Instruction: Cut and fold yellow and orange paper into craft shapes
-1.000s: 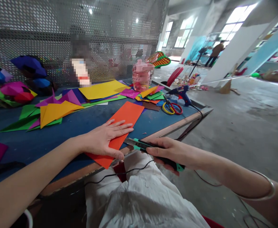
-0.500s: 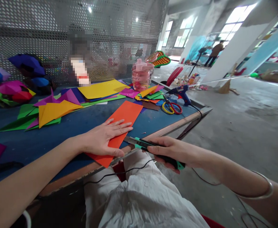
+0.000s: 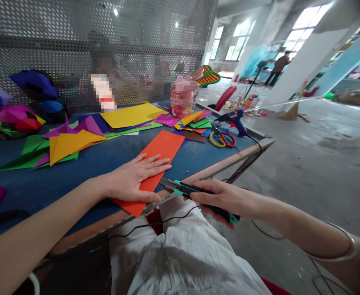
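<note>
My left hand (image 3: 140,178) lies flat with fingers spread on a folded-looking strip of orange paper (image 3: 167,147), pressing it to the blue tabletop. The paper's near corner juts past the table's front edge. In my right hand (image 3: 218,198) is a utility knife (image 3: 184,189) with a black and green handle. Its bare blade (image 3: 167,183) points left, close to the right edge of the orange paper; whether the tip touches it I cannot tell. A tiny paper scrap (image 3: 185,172) lies just beyond the blade.
Scissors (image 3: 222,139) and a blue glue gun (image 3: 237,122) lie at the table's right end. Behind stand a pink bottle (image 3: 181,96) and yellow sheets (image 3: 133,114). Folded coloured papers (image 3: 72,143) and paper shapes (image 3: 34,84) fill the left. A person (image 3: 279,69) stands far back.
The knife and my right hand have shifted very slightly down. My left hand and the orange paper stay in place.
</note>
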### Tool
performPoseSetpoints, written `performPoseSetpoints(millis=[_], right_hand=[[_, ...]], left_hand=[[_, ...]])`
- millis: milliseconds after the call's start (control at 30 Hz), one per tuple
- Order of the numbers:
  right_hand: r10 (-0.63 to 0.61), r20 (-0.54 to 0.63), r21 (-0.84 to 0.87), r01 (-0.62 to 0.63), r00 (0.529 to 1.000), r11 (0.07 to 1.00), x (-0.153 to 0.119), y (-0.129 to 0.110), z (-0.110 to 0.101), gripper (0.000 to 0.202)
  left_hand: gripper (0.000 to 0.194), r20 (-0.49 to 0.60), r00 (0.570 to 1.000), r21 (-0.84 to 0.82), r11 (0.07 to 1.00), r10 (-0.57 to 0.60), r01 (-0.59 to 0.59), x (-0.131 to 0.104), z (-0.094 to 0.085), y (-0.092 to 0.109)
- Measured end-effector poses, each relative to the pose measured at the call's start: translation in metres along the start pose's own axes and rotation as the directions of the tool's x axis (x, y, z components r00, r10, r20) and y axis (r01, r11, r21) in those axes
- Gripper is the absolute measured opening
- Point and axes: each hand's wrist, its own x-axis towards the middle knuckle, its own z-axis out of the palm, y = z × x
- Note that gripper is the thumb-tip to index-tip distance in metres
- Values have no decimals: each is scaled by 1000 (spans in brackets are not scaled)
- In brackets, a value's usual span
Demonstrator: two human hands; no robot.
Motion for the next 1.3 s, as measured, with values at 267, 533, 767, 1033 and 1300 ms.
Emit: performPoseSetpoints(millis=[267,533,767,1033,1300], right_hand=[[43,28,55,-44,999,998,-1,0,2,43],[76,25,99,-78,997,992,0,2,5,44],[89,30,119,-92,996,989,-3,0,5,42],[53,72,127,-62,996,990,2,2,7,40],[21,104,120,-33,994,992,-1,3,13,38]], left_hand=[[96,13,1000,11,1000,-7,7,2,0,0],[95,3,1000,-2,1000,-2,2,1,0,-1],[95,13,1000,6,1000,-14,14,2,-1,1],[94,6,1000,9,1000,3,-3,1,0,0],[96,25,999,2,1000,-23,23,1,-2,2]])
